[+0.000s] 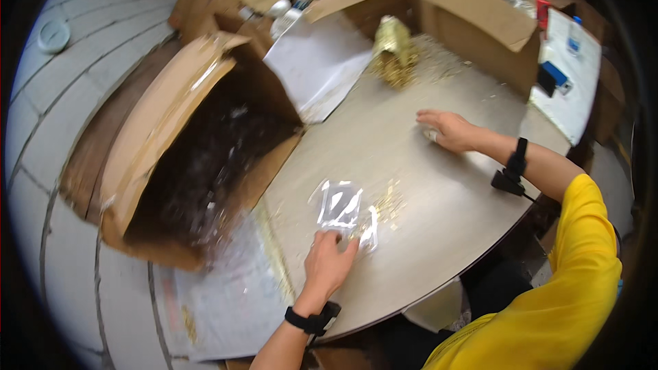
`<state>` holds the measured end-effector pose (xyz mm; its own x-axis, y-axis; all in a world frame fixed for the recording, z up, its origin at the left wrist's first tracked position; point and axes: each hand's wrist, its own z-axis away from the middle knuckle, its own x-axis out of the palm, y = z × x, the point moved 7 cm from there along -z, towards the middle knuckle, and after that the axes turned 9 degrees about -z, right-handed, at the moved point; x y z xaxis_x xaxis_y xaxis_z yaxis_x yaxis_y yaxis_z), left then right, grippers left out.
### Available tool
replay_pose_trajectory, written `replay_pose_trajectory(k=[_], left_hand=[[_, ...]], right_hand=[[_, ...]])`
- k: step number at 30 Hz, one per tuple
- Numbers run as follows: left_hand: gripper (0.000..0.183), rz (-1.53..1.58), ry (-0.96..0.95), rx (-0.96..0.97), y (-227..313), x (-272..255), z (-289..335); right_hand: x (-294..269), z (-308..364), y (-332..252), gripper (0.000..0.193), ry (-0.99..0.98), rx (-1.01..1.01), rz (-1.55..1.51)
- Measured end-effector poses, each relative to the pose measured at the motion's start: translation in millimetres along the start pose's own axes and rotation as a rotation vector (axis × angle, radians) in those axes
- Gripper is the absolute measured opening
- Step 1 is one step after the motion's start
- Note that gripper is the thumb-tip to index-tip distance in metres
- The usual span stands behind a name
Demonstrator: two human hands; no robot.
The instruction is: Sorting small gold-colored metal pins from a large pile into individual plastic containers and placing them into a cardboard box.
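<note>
1. The left hand (330, 264) is at the lower edge of a clear plastic packet (340, 205), thumb and forefinger spread. Blur hides the fingertips, so whether they pinch the film cannot be told.
2. The right hand (449, 131) hangs out over the table (425, 233), well apart from the packet, its fingers extended and close together, with nothing visible in them.
3. For good handling, the left hand does best to take thin film lightly at one edge, since a full grip would likely crease it.
4. The right hand seems better placed close to the packet's opposite edge, so that the film stays flat and steady.
5. Slow, low movements suit the loose gold flakes (388, 205) just to the packet's right; a quick sweep could scatter them.
6. The packet lies flat on the table, between the left hand and the middle of the tabletop. It is transparent and roughly rectangular, with strong white glare across it.
7. Another shiny clear piece (370, 229) shows beside it; whether the two are joined is unclear.
8. The flakes look thin, bright and light, so they probably cling or drift easily.
</note>
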<state>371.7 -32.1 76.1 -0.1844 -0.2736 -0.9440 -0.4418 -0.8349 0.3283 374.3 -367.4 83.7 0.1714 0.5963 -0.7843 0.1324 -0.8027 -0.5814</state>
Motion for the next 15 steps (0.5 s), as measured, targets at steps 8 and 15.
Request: replay_pose_trajectory(k=[8, 15], left_hand=[[0.027, -0.021, -0.096, 0.035, -12, 16, -72], [0.009, 0.762, -0.008, -0.24, -27, -13, -98]], right_hand=[[-121, -35, 233, 0.067, 0.238, 0.663, 0.085], [-46, -83, 175, 0.083, -0.247, 0.702, 0.518]])
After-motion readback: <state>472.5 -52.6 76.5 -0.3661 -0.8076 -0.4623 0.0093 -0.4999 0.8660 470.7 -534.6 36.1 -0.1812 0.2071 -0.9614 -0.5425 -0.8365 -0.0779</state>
